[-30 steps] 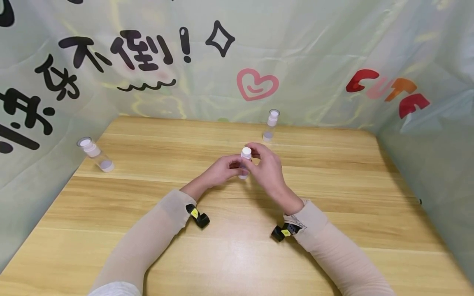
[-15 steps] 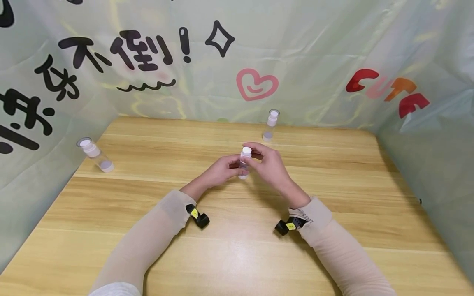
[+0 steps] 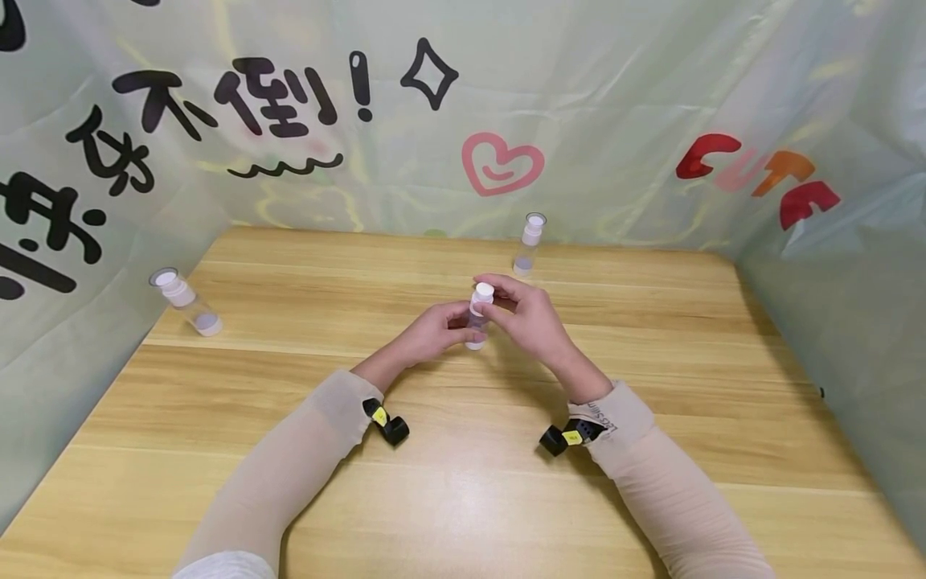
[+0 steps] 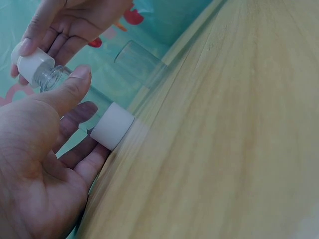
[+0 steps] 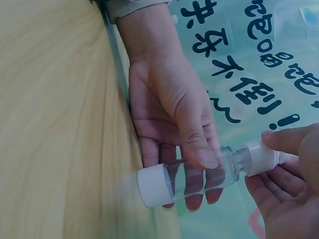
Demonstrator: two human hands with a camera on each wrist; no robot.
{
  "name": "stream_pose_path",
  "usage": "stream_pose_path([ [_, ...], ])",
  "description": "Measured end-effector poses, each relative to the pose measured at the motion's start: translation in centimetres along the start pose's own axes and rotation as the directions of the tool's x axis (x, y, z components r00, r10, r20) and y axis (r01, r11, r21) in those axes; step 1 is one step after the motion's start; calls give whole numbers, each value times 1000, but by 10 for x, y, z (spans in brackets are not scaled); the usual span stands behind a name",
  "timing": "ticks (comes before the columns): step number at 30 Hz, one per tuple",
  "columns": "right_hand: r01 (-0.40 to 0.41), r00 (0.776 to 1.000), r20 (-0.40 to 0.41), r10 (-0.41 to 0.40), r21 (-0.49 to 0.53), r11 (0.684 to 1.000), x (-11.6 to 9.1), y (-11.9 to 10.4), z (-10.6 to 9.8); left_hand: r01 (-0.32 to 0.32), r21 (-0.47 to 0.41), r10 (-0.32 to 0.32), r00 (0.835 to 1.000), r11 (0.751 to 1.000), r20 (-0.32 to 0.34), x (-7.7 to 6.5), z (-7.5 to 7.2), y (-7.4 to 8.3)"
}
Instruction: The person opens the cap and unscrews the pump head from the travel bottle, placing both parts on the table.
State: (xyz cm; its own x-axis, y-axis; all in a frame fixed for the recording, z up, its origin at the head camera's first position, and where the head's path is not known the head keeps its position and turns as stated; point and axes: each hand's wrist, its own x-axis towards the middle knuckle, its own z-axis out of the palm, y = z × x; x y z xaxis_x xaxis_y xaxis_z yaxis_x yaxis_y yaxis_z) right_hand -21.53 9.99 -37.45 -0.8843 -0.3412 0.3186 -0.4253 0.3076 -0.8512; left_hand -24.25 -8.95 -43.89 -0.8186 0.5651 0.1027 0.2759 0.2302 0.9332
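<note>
Head view: left hand [image 3: 432, 331] has fingers curled round a clear bottle [image 3: 475, 321] mid worktop [image 3: 463, 482], right hand's [image 3: 534, 318] fingers pinch its white top [image 3: 483, 293]. Backdrop [image 3: 608, 88] reads "不倒!" in chunky black, plus colourful C, U, T.

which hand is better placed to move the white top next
Probably the right: the right hand pinches the white top, while the left hand grips the bottle by its clear body and seems better suited to steadying it.
</note>
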Motion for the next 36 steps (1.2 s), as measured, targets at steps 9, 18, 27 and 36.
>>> stream_pose_path([
  [9, 8, 1000, -17, -8, 2, 1000, 2, -2, -3, 17, 18, -17, 1000, 1000, -6, 0, -1, 2],
  [18, -20, 999, -35, 21, 23, 1000, 2, -6, -8, 12, 36, -12, 1000, 999, -19, 0, -1, 2],
  [27, -51, 998, -26, 52, 33, 998, 4, -3, -14, 9, 38, -9, 1000, 999, -17, 0, 0, 2],
  [36, -62, 996, -55, 64, 28, 998, 5, -5, -23, 17, 67, -15, 1000, 998, -24, 0, 0, 3],
])
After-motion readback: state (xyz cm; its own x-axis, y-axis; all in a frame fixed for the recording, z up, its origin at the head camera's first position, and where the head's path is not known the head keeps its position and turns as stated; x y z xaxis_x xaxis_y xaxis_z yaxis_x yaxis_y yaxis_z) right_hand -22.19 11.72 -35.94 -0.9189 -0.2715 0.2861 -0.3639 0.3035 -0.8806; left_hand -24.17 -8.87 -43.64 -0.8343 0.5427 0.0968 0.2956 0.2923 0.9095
